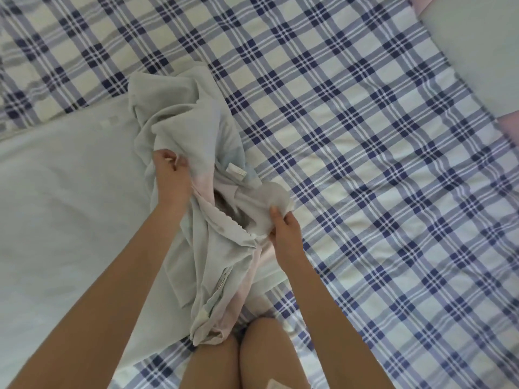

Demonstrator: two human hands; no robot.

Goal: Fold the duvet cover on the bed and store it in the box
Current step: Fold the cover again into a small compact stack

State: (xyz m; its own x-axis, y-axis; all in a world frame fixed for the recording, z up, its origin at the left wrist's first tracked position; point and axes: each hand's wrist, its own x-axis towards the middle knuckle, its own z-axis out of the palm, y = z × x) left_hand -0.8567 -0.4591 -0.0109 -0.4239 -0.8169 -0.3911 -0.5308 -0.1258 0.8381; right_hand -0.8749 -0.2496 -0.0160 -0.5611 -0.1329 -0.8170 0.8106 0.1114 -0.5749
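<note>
One bunched duvet cover (pixel 179 122) in fingers (pixel 163 156) of left hand (pixel 170 178), right hand (pixel 286 231)

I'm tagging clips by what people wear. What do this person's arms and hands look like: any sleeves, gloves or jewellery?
The left arm and right arm are bare along all that shows, with no sleeve edge in view. The left hand and right hand wear no gloves. No watch, bracelet or ring can be seen on the wrists or fingers.
</note>
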